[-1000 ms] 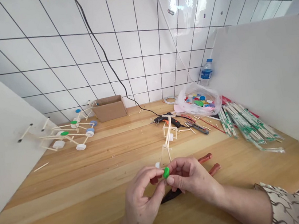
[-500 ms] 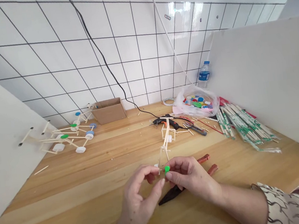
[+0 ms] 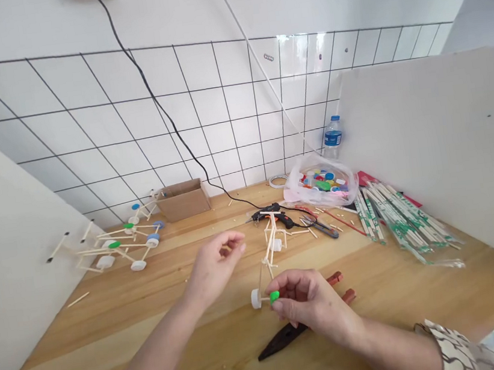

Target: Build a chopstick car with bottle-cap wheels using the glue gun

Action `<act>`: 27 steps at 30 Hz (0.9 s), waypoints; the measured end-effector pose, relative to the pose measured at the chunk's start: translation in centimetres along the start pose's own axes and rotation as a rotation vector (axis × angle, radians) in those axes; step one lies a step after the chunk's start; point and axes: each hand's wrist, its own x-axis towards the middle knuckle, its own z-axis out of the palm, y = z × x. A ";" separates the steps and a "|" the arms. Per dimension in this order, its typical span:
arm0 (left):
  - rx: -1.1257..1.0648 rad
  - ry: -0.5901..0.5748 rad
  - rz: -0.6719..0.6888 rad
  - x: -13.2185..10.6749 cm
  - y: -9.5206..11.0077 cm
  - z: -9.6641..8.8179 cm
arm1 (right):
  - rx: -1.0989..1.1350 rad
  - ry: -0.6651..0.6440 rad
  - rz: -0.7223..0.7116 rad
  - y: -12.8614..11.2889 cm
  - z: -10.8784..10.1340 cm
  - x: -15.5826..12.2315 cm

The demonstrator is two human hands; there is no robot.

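My right hand (image 3: pixel 310 301) pinches a green bottle cap (image 3: pixel 274 296) fixed on the near end of a stick frame (image 3: pixel 271 248) that rests on the wooden table (image 3: pixel 164 317). A white cap (image 3: pixel 256 298) sits on the same axle just left of the green one. My left hand (image 3: pixel 216 265) hovers above the table to the left of the frame, fingers loosely curled, thumb and forefinger close together with nothing visible in them. Pliers with red handles (image 3: pixel 302 326) lie under my right hand.
A black glue gun (image 3: pixel 273 213) and cutters (image 3: pixel 323 228) lie behind the frame. A bag of coloured caps (image 3: pixel 319 181), a water bottle (image 3: pixel 332 135), wrapped chopsticks (image 3: pixel 397 217), a cardboard box (image 3: pixel 183 199) and finished stick models (image 3: pixel 122 244) stand around. White boards (image 3: pixel 441 141) flank both sides.
My left hand has let go of the green cap and moved up and to the left. My right hand keeps the cap and has lowered it with the frame's end to the table.
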 end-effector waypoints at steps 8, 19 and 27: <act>-0.071 -0.172 0.032 7.0 -2.1 3.3 | 0.049 0.016 -0.029 -0.3 -0.7 0.3; -0.226 -0.332 0.081 8.6 -3.6 5.3 | 0.111 0.066 -0.050 -1.1 -1.6 0.5; -0.276 -0.310 0.079 8.2 -4.1 5.7 | 0.109 0.088 -0.102 -1.2 -2.0 0.8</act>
